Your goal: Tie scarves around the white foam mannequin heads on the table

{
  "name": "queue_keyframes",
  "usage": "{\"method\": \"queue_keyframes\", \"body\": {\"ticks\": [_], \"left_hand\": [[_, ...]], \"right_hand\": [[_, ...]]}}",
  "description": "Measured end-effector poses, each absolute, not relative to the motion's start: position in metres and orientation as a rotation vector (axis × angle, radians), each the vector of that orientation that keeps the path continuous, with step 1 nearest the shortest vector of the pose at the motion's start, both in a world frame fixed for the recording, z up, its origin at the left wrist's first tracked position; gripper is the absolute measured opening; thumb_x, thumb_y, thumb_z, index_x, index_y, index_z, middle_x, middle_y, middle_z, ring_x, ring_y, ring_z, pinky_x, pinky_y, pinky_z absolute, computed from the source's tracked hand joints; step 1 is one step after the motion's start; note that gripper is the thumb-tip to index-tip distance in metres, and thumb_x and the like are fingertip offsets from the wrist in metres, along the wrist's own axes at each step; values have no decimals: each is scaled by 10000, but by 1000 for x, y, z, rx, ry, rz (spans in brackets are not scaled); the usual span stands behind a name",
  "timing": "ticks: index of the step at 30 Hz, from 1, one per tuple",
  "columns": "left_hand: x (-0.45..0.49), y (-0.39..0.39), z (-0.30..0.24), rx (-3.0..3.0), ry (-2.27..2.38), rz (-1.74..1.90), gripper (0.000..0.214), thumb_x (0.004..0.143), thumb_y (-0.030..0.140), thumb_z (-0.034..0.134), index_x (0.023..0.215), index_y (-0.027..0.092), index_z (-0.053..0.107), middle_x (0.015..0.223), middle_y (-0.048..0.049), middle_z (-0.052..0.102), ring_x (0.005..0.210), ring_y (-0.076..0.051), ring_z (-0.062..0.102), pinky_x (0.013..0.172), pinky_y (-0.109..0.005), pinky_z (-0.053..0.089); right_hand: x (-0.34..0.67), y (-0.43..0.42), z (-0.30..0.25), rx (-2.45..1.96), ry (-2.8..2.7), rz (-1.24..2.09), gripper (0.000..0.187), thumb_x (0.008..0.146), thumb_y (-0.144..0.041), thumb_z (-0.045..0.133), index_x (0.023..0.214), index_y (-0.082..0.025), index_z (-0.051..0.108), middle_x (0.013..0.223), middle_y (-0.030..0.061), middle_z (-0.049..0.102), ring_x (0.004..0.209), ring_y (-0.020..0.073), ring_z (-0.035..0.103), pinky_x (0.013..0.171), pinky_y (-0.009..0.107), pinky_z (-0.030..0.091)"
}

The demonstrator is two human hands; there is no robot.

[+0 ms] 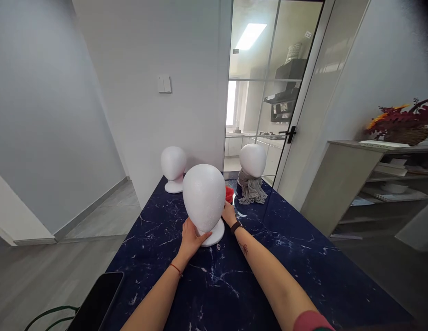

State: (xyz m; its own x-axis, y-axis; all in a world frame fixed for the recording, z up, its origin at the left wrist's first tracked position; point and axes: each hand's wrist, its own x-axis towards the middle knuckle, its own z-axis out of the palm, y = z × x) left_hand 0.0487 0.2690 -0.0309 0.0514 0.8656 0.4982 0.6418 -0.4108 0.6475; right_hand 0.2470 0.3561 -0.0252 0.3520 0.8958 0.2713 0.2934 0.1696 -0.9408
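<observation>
A white foam mannequin head (204,195) stands on the dark blue marbled table (286,257), tilted slightly towards me. My left hand (191,237) holds its round base from the near left side. My right hand (229,214) reaches around the right of its neck, with the fingers partly hidden behind the foam. A black watch sits on my right wrist and a red string on my left wrist. A red object (229,194) shows just behind the head.
A second bare foam head (173,168) stands at the table's far left. A third foam head (252,161) wears a grey scarf (251,189) at the far right by a glass door. A dark phone (96,301) lies at the near left edge. Shelves stand on the right.
</observation>
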Motion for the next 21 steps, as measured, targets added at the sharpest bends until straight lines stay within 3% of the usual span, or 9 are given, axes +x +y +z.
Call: {"method": "queue_keyframes", "body": {"ticks": [5,8,12,17,19,21], "left_hand": [[49,267,-28,2070,1509,1292,800,636,536,700,1272,152,403,1211,-147,504,1154,-328,468,955,-468,372],[49,269,-28,2062,1501,1318,815,618,527,719,1276,163,403,1228,-150,509,1153,-329,476,947,-470,377],[49,271,-28,2077,1451,1337,832,615,516,726,1290,164,390,1254,-159,507,1164,-327,475,954,-477,374],[49,269,-24,2059,1394,1348,830,627,498,726,1303,167,376,1282,-156,488,1195,-332,452,986,-487,358],[49,268,-23,2053,1375,1341,858,632,492,725,1329,170,343,1299,-157,477,1205,-328,448,991,-484,359],[49,267,-22,2049,1361,1341,876,637,490,724,1347,178,318,1315,-155,470,1211,-321,449,991,-477,363]], "right_hand": [[266,360,-32,-1244,-813,646,243,779,-322,439,890,-160,582,903,74,677,848,186,597,685,266,452],[276,353,-34,-1105,-647,771,320,812,-388,393,974,-172,564,872,41,680,737,152,618,594,245,469],[295,327,-38,-941,-515,969,299,822,-416,430,964,-191,566,816,7,682,642,129,625,529,233,488],[327,292,-34,-846,-492,1166,237,804,-350,518,934,-174,608,851,34,700,742,157,661,611,283,544],[340,284,-28,-877,-493,1086,262,816,-359,491,943,-167,617,886,44,702,798,167,667,673,311,552],[356,279,-20,-1008,-471,803,325,822,-412,463,920,-146,622,877,59,700,813,183,665,687,326,548]]}}
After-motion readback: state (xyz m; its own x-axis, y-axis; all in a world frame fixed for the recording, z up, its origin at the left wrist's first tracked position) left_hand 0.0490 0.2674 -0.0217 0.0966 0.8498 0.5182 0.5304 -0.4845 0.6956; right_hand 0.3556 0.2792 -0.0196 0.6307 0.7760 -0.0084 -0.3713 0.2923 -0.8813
